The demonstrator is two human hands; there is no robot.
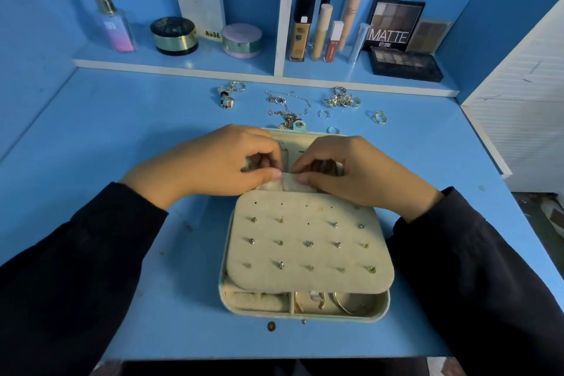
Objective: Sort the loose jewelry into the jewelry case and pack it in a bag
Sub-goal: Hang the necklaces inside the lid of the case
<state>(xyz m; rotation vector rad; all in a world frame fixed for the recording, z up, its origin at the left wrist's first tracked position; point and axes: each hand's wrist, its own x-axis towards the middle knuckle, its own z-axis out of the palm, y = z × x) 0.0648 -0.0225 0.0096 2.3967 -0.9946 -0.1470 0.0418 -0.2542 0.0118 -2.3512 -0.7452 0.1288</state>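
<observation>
An open beige jewelry case (227, 302) lies on the blue desk in front of me. Its velvet earring panel (308, 279) carries several studs and covers most of the lower tray. My left hand (213, 162) and my right hand (360, 171) meet just above the panel's far edge, fingertips pinched on a beige fabric flap (288, 184) of the case. Whether a jewel sits between the fingers is hidden. Loose jewelry lies beyond the case: thin chains (285, 102), a pile of rings (341, 100), single rings (380, 116), a charm (226, 98).
Bangles (345, 304) rest in the case's front compartment. A small stud (303, 321) and a brown bead (271, 326) lie on the desk before the case. A raised shelf (171, 65) at the back holds a perfume bottle, jars, cosmetic tubes and eyeshadow palettes (406, 65).
</observation>
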